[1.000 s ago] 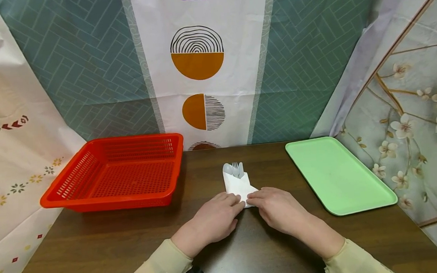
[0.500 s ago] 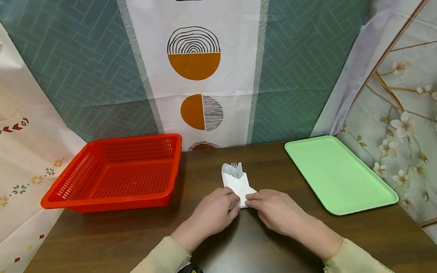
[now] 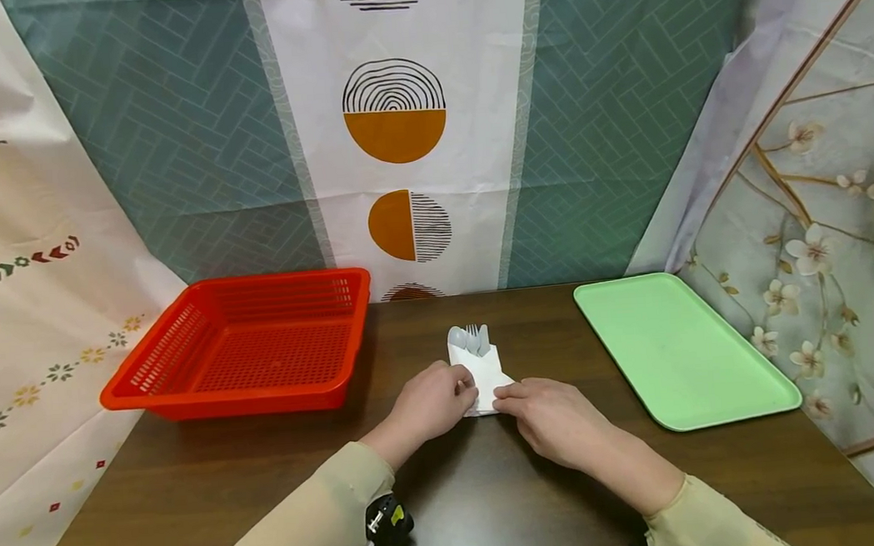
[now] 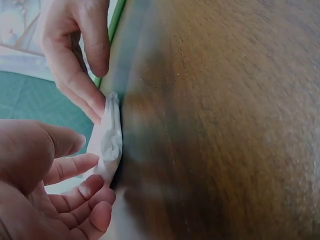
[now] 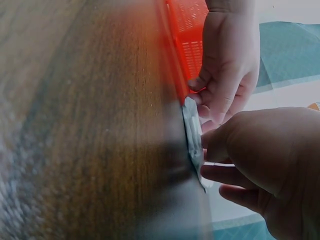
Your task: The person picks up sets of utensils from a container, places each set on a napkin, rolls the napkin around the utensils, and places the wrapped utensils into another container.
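Note:
A white paper napkin [image 3: 486, 380] lies folded into a pouch on the table. Out of its far end stick a grey spoon [image 3: 457, 337], fork [image 3: 472, 334] and knife [image 3: 483, 338]; their lower parts are hidden inside. At the napkin's left edge is my left hand [image 3: 433, 400], fingers loosely bent and touching the paper. In the left wrist view its thumb [image 4: 67, 141] stands apart from the napkin. My right hand [image 3: 554, 419] presses its fingertips on the napkin's lower right side. Seen edge-on, the folded near end [image 5: 192, 132] of the napkin is creased.
A red plastic basket [image 3: 222, 396] stands at the left back of the brown wooden table [image 3: 489, 504]. On the right lies a light green tray [image 3: 685, 350]. Patterned cloth [image 3: 586, 130] hangs behind the table and along both sides.
My left hand has slid from the napkin's near end a little away from me along its left edge, its fingers bending more. The right hand stays on the right side.

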`<state>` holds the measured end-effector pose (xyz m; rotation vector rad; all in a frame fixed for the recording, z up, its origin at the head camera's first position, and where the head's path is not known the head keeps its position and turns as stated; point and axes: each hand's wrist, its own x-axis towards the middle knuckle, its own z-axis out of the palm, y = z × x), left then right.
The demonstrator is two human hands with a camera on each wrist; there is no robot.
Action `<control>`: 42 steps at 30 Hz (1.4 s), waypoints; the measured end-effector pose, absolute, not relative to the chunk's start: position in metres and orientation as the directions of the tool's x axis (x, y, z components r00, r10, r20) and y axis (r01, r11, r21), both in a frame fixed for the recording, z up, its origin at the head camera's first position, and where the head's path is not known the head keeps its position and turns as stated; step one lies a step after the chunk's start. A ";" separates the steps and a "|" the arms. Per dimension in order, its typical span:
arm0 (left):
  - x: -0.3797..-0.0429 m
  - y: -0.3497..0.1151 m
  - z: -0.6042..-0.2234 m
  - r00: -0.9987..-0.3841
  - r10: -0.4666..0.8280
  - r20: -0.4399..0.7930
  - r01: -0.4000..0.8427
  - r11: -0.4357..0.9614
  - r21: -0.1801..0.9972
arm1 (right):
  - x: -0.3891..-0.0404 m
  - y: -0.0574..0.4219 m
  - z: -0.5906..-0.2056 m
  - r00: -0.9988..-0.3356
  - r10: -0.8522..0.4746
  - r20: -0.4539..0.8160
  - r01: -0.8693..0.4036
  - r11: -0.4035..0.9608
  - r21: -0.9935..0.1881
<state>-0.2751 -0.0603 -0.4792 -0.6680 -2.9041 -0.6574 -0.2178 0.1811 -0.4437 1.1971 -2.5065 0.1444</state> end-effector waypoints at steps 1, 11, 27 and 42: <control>-0.274 -0.059 -0.477 -0.906 0.388 0.169 0.423 0.821 0.383 | -0.218 0.181 -0.444 -0.578 -0.732 0.360 -0.769 0.637 0.060; -0.242 -0.043 -0.427 -0.949 0.315 0.018 0.309 0.917 0.253 | -0.218 0.181 -0.444 -0.581 -0.727 0.366 -0.765 0.641 0.057; -0.248 -0.039 -0.433 -0.966 0.256 0.045 0.257 0.914 0.315 | -0.219 0.181 -0.445 -0.573 -0.731 0.370 -0.769 0.636 0.065; -0.291 -0.051 -0.483 -0.967 0.254 -0.006 0.232 0.893 0.386 | -0.218 0.181 -0.445 -0.578 -0.728 0.368 -0.776 0.630 0.027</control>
